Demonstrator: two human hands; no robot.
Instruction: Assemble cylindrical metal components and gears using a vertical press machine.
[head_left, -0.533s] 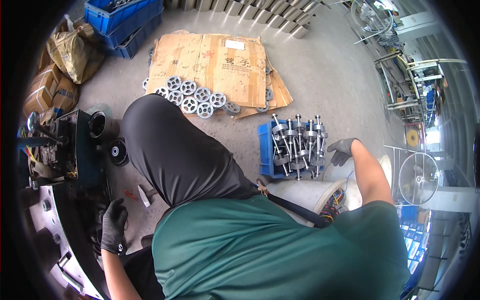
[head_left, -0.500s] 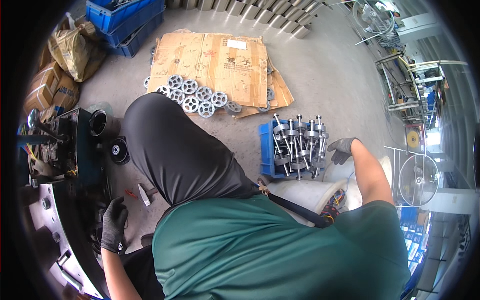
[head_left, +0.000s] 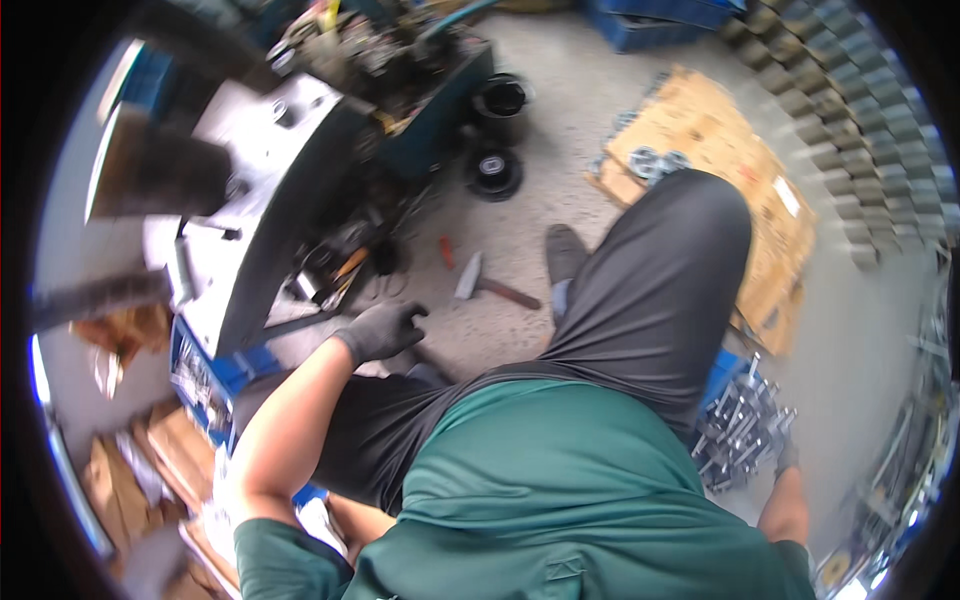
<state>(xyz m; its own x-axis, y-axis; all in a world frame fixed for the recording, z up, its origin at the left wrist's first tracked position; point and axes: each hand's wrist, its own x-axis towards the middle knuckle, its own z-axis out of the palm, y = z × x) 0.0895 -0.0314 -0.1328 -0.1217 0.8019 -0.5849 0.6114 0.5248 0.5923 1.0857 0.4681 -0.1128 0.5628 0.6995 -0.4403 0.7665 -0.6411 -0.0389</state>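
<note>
My left hand, in a dark grey glove, hovers above my lap beside the machine's white plate. Its fingers are loosely bent and apart, with nothing in them. Out at the right, my gloved right hand is at the edge of a heap of metal shafts with round collars. The shafts stand in a blue crate, partly hidden by my leg. Blur and the small view of that hand hide whether its fingers hold a shaft. On the floor between my legs and the machine lies a hammer.
A dark round part and a black cylinder stand by the machine. Cardboard with metal wheels lies ahead. Rows of metal pieces are at the far right. Another blue crate sits at the left.
My view has swung left toward the machine. My right hand has come down to the shafts in the crate. My left hand now shows over my lap, still empty.
</note>
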